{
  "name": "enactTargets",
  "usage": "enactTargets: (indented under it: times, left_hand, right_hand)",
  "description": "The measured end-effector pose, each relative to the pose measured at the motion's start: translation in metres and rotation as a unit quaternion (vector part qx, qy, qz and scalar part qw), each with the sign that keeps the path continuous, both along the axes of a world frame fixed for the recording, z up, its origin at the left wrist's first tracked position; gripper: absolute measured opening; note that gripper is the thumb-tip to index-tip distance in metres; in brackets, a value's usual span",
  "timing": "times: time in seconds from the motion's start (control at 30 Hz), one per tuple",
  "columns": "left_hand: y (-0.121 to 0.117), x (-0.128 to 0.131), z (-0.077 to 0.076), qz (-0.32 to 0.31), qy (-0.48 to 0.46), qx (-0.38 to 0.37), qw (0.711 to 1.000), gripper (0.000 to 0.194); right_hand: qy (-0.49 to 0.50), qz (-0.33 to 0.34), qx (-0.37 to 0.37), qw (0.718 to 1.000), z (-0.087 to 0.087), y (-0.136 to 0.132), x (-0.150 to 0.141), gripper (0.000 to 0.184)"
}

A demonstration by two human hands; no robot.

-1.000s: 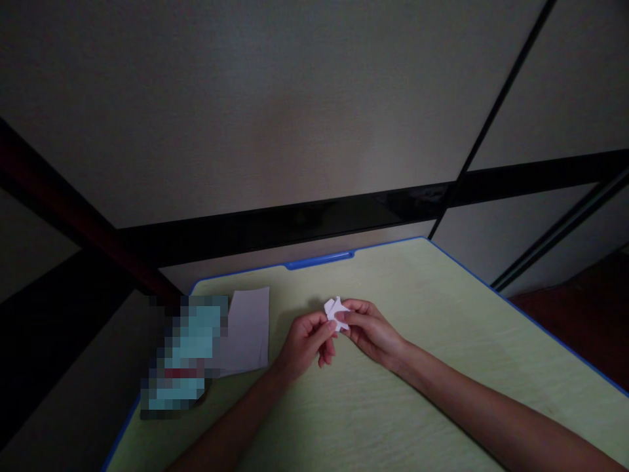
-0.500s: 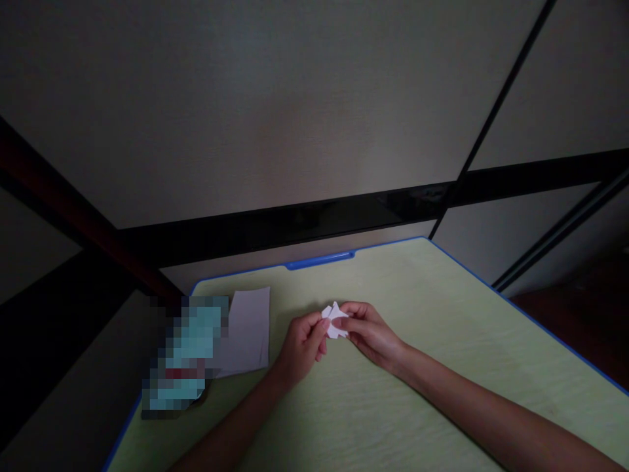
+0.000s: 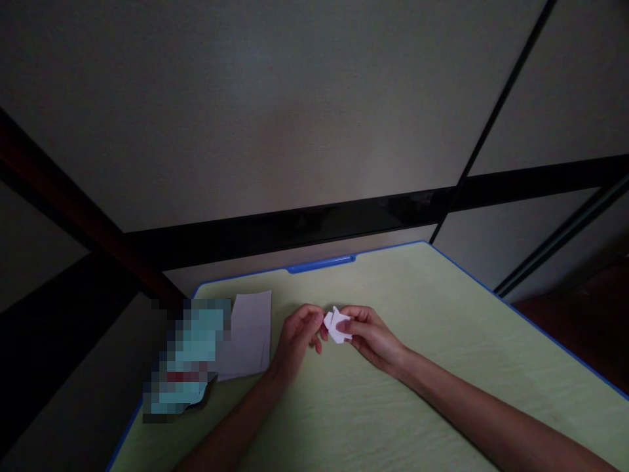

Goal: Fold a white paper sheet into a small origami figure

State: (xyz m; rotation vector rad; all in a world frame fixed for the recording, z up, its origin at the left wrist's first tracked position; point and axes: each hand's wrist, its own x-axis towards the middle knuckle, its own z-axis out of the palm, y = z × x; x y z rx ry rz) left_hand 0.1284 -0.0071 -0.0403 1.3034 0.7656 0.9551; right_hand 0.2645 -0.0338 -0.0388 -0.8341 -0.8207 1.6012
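A small piece of folded white paper (image 3: pixel 338 327), with pointed corners and several layers, is held up over the middle of the table. My right hand (image 3: pixel 371 333) grips its right side, the thumb lying flat on top and the fingers behind. At the paper's left corner, my left hand (image 3: pixel 299 334) has its thumb and forefinger pinched close together at the edge. The lower fingers of that hand hang loosely bent. Fingertips hide parts of the folds.
White paper sheets (image 3: pixel 246 334) lie on the left of the pale green table (image 3: pixel 393 282). A pixelated light-blue item (image 3: pixel 189 354) overlaps their left side. The table has a blue edge and a blue handle-like strip (image 3: pixel 322 263) at the back, close to a panelled wall (image 3: pixel 295 131).
My left thumb has slid off the paper's face to its left corner, and the left hand has shifted slightly left. The right hand keeps its hold. The view has tilted a little.
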Motion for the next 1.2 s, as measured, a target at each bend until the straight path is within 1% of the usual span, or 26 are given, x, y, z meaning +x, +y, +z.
enactTargets:
  times: [0.03, 0.13, 0.23, 0.3, 0.33, 0.4, 0.47, 0.53, 0.6, 0.73, 0.8, 0.87, 0.93, 1.07, 1.2]
  left_hand:
    - [0.000, -0.001, 0.001, -0.002, 0.005, 0.008, 1.000, 0.015]
    - [0.002, -0.001, 0.001, -0.005, 0.034, 0.022, 0.999, 0.016]
    - [0.002, 0.000, -0.002, -0.001, 0.057, 0.029, 0.998, 0.020]
    - [0.002, 0.000, -0.003, 0.000, 0.081, 0.032, 0.996, 0.023]
    - [0.001, -0.001, -0.003, 0.003, 0.099, 0.037, 0.994, 0.026]
    - [-0.001, -0.002, -0.002, 0.017, 0.144, 0.058, 0.988, 0.029]
    - [-0.003, -0.003, 0.000, 0.034, 0.195, 0.097, 0.975, 0.026]
    - [-0.003, -0.004, 0.001, 0.031, 0.241, 0.137, 0.960, 0.013]
    - [-0.003, -0.004, 0.002, 0.016, 0.275, 0.162, 0.948, 0.005]
    - [0.000, -0.003, 0.001, -0.011, 0.312, 0.169, 0.935, 0.006]
    - [0.002, -0.002, 0.001, -0.018, 0.322, 0.168, 0.932, 0.006]
    - [0.003, -0.002, 0.000, -0.023, 0.327, 0.171, 0.929, 0.006]
    - [0.003, -0.002, -0.001, -0.025, 0.331, 0.178, 0.926, 0.006]
    - [0.002, -0.001, 0.000, -0.023, 0.349, 0.183, 0.919, 0.005]
    - [0.000, 0.000, 0.000, -0.009, 0.362, 0.176, 0.915, 0.008]
  right_hand:
    - [-0.025, 0.012, 0.011, 1.000, 0.000, 0.000, 0.001, 0.005]
    - [-0.109, 0.024, 0.042, 0.993, 0.000, 0.003, 0.004, 0.009]
    - [-0.169, -0.016, 0.070, 0.983, 0.000, 0.007, 0.007, 0.021]
    - [-0.203, -0.025, 0.089, 0.975, 0.000, 0.009, 0.010, 0.023]
    - [-0.221, -0.016, 0.098, 0.970, 0.000, 0.009, 0.012, 0.021]
    - [-0.268, 0.026, 0.115, 0.956, 0.000, 0.010, 0.015, 0.018]
    - [-0.315, 0.075, 0.131, 0.937, -0.001, 0.010, 0.018, 0.015]
    - [-0.362, 0.105, 0.148, 0.914, -0.001, 0.010, 0.020, 0.012]
    - [-0.412, 0.107, 0.181, 0.887, 0.000, 0.009, 0.021, 0.009]
    - [-0.498, 0.088, 0.269, 0.820, 0.003, 0.007, 0.023, 0.003]
    - [-0.519, 0.094, 0.290, 0.799, 0.005, 0.007, 0.024, 0.006]
    - [-0.537, 0.100, 0.293, 0.785, 0.006, 0.007, 0.026, 0.010]
    - [-0.551, 0.099, 0.282, 0.779, 0.005, 0.007, 0.026, 0.012]
    - [-0.550, 0.097, 0.252, 0.790, 0.002, 0.006, 0.024, 0.012]
    - [-0.546, 0.108, 0.248, 0.793, 0.003, 0.005, 0.023, 0.010]
